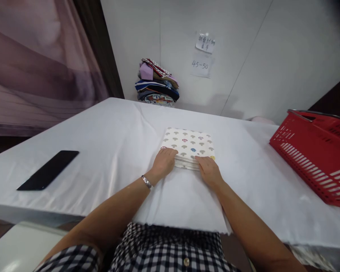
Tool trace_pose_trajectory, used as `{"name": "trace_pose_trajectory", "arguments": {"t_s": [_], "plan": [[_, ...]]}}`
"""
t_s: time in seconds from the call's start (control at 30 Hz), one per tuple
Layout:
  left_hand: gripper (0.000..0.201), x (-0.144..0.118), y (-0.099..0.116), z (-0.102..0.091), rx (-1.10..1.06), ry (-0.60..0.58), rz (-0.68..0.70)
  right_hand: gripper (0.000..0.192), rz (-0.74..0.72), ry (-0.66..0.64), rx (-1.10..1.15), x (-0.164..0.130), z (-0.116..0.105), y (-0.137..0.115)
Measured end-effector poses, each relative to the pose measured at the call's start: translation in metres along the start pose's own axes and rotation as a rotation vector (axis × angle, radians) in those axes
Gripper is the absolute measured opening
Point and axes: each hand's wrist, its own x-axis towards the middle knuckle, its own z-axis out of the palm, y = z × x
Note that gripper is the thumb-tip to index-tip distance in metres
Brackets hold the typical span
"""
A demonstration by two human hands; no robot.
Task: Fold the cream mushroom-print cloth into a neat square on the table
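A folded white cloth with a mushroom print (pixel 190 143) lies flat on the white-covered table (pixel 113 128) in front of me. My left hand (pixel 164 161) rests on its near left corner, fingers curled over the edge. At the near right corner my right hand (pixel 209 170) grips the layered edge. A metal bracelet sits on my left wrist. Both hands hold the cloth's near edge.
A black phone (pixel 48 169) lies on the table at the left. A red plastic basket (pixel 317 153) stands at the right. A stack of folded clothes (pixel 156 83) sits against the far wall, under two paper notes (pixel 204 43).
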Motion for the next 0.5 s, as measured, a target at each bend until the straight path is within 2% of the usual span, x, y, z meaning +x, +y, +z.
{"name": "trace_pose_trajectory", "arguments": {"t_s": [0.17,0.3,0.5], "plan": [[0.035,-0.002,-0.002,-0.004,0.033,-0.012,0.006,0.032,0.003,0.005,0.025,-0.001,-0.001,-0.001],[0.036,-0.002,-0.002,-0.004,0.027,-0.012,0.009,0.032,0.001,-0.044,0.036,-0.001,-0.001,-0.001],[0.039,-0.009,-0.005,-0.011,-0.075,-0.004,-0.048,0.036,-0.017,-0.040,0.085,-0.007,-0.001,0.006]]}}
